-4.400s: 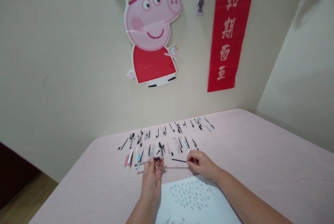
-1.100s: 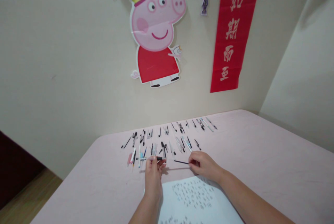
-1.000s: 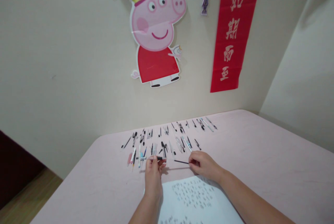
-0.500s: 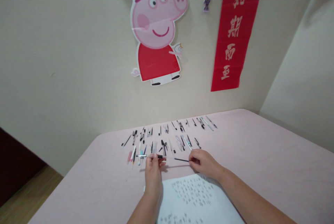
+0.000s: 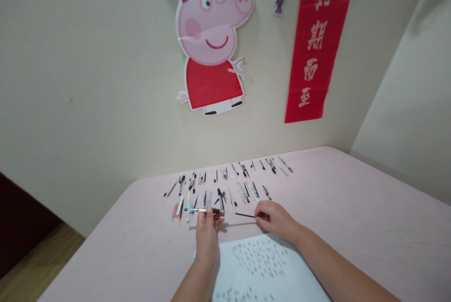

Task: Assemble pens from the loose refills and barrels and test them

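Observation:
My left hand [image 5: 207,224] is closed around a pen [image 5: 215,210] with a clear body and a dark section at its right end. The pen lies roughly level across my fingertips, its left end poking out toward the pens on the table. To the right, my right hand [image 5: 273,216] pinches one end of a thin black pen refill [image 5: 244,215]. The refill points left toward my left hand, and a gap separates it from the held pen. Below both hands is a sheet of paper [image 5: 260,264] with handwritten characters.
Several pen parts [image 5: 243,191], such as barrels, caps and refills, lie in rows on the pink table [image 5: 134,236] beyond my hands. Pink and blue pens [image 5: 175,210] lie at the left of the nearer row. A wall with a pig cutout [image 5: 214,81] stands behind the table.
The left end of the pen in my left hand looks thinner, as if the pen has turned slightly. My right hand and the refill have hardly moved.

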A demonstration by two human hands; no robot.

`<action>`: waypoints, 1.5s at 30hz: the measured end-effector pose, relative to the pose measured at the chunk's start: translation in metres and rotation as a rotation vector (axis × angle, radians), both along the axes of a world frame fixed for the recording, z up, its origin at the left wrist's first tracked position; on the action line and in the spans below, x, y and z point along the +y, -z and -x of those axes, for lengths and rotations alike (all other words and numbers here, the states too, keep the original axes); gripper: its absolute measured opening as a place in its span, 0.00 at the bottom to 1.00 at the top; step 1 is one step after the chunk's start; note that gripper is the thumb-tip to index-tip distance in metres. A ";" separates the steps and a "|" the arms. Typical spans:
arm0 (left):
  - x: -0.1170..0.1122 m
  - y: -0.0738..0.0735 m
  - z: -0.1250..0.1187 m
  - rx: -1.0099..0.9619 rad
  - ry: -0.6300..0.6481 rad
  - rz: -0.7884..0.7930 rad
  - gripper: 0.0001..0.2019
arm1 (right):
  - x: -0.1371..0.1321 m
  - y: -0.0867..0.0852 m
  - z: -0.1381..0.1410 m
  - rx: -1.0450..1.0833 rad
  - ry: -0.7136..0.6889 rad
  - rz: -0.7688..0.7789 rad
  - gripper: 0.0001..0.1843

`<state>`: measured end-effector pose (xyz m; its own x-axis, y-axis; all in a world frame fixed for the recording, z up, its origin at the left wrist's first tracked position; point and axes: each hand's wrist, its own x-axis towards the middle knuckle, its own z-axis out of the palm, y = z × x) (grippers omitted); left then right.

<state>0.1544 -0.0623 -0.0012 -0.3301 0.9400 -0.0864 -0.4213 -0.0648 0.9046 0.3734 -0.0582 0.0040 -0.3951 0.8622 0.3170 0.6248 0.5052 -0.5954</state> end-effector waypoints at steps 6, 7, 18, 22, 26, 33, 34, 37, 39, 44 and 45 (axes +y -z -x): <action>-0.001 0.001 0.000 0.014 0.017 0.022 0.20 | 0.000 0.001 0.000 0.047 0.016 0.023 0.06; -0.001 0.000 -0.001 0.015 0.029 0.031 0.20 | 0.001 0.002 0.001 0.072 0.018 0.032 0.05; -0.009 -0.006 -0.011 0.061 0.274 0.024 0.15 | 0.001 0.001 0.017 0.360 0.035 0.196 0.11; -0.011 -0.009 -0.013 0.076 0.305 0.030 0.16 | -0.003 0.002 0.025 0.396 0.020 0.267 0.12; -0.012 -0.012 -0.013 0.075 0.303 0.047 0.16 | -0.004 0.003 0.028 0.358 0.039 0.261 0.12; -0.014 -0.015 -0.014 0.096 0.329 0.058 0.15 | -0.009 0.000 0.033 0.328 0.025 0.249 0.14; -0.014 -0.015 -0.014 0.097 0.334 0.057 0.15 | -0.010 0.000 0.034 0.335 0.019 0.258 0.14; -0.015 -0.015 -0.014 0.100 0.347 0.073 0.17 | -0.012 -0.002 0.037 0.351 0.005 0.286 0.14; -0.015 -0.016 -0.014 0.114 0.353 0.096 0.18 | -0.014 -0.005 0.038 0.362 -0.008 0.294 0.14; -0.016 -0.016 -0.014 0.137 0.346 0.104 0.18 | -0.018 -0.014 0.039 0.376 -0.053 0.296 0.10; -0.016 -0.016 -0.014 0.139 0.342 0.102 0.18 | -0.018 -0.015 0.039 0.371 -0.057 0.297 0.09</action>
